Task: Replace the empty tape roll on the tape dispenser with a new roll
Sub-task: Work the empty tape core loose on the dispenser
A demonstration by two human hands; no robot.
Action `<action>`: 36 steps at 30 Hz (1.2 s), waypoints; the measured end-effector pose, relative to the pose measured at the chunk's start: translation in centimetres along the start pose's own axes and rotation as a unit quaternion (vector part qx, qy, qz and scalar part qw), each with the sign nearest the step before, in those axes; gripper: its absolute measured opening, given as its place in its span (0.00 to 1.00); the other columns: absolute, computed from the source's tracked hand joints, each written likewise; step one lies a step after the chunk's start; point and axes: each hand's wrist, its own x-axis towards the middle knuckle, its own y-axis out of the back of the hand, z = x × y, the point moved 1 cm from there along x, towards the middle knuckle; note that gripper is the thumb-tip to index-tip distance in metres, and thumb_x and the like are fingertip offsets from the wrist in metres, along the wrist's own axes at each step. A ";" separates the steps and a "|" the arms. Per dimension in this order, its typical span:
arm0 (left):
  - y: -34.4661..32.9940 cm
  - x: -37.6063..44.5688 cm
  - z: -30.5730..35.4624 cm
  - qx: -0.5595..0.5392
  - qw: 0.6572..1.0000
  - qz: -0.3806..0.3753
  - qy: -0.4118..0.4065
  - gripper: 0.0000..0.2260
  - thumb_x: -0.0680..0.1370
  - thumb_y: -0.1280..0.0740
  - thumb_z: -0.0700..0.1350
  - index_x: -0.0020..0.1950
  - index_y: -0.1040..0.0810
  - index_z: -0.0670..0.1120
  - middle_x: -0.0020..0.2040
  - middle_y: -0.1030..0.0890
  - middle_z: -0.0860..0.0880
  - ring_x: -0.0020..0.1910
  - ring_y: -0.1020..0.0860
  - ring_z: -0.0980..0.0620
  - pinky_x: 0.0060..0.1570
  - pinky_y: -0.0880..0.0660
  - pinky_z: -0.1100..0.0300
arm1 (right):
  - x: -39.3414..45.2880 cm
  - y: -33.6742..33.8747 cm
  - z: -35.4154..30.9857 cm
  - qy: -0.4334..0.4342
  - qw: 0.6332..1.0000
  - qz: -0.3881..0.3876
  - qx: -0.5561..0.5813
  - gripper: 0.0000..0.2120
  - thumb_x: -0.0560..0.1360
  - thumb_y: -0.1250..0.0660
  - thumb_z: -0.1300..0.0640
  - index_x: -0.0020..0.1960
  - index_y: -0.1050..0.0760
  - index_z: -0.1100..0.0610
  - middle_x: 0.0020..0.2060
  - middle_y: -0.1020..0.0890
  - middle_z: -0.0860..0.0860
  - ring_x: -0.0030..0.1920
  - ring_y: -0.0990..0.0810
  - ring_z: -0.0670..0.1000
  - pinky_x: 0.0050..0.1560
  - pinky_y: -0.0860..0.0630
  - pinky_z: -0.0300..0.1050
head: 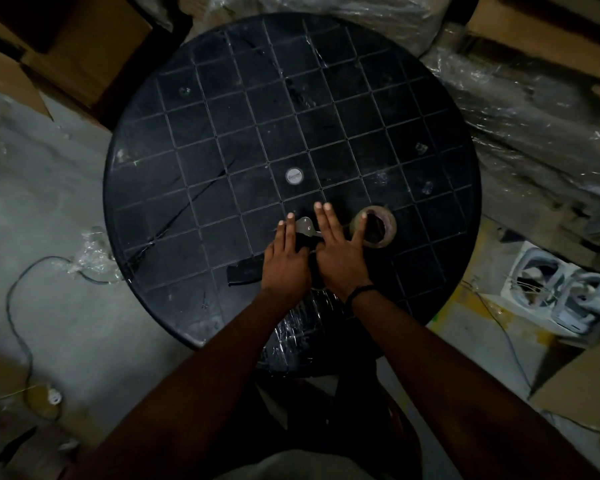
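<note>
Both of my hands lie flat, fingers straight, over the tape dispenser (307, 233) on the round black table (222, 133), near its front edge. My left hand (286, 258) presses down on the dispenser's left side, released rather than clenched, with its fingertips just past the metal plate that shows between my hands. My right hand (338, 252) is spread over the dispenser's right side, also relaxed and gripping nothing; its outermost finger reaches to the rim of the tape roll (374, 226). That roll lies flat on the table just right of the dispenser, its dark core facing up. The dispenser's black handle sticks out from under my left hand toward the table's front-left edge. I cannot tell whether a roll sits on the dispenser, since my hands hide its hub. A small silver cap (294, 176) marks the table's centre. Cardboard boxes (66, 53) and crumpled plastic wrap (520, 126) surround the table
</note>
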 end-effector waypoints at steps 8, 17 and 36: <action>1.2 0.9 0.6 0.014 0.999 -0.033 -0.015 0.23 0.74 0.28 0.57 0.68 0.23 0.52 0.83 0.53 0.41 0.82 0.51 0.39 0.73 0.37 0.39 | 1.0 0.1 0.8 0.122 0.990 0.037 -0.053 0.18 0.78 0.35 0.45 0.59 0.18 0.57 0.82 0.51 0.56 0.82 0.56 0.56 0.70 0.55 0.80; 3.0 2.2 -2.5 0.049 0.986 -0.104 -0.119 0.29 0.77 0.38 0.60 0.74 0.27 0.47 0.83 0.60 0.41 0.81 0.62 0.40 0.79 0.51 0.40 | 1.6 0.5 -0.5 0.080 0.996 -0.029 -0.009 0.18 0.76 0.39 0.40 0.55 0.16 0.49 0.82 0.57 0.54 0.81 0.62 0.57 0.67 0.57 0.83; 3.6 3.1 -0.8 0.002 0.979 -0.206 -0.001 0.32 0.73 0.28 0.61 0.75 0.29 0.55 0.82 0.67 0.53 0.77 0.73 0.37 0.70 0.66 0.27 | 4.5 0.0 0.0 0.052 0.972 -0.227 0.008 0.40 0.68 0.28 0.33 0.77 0.36 0.39 0.75 0.78 0.47 0.75 0.79 0.57 0.64 0.66 0.84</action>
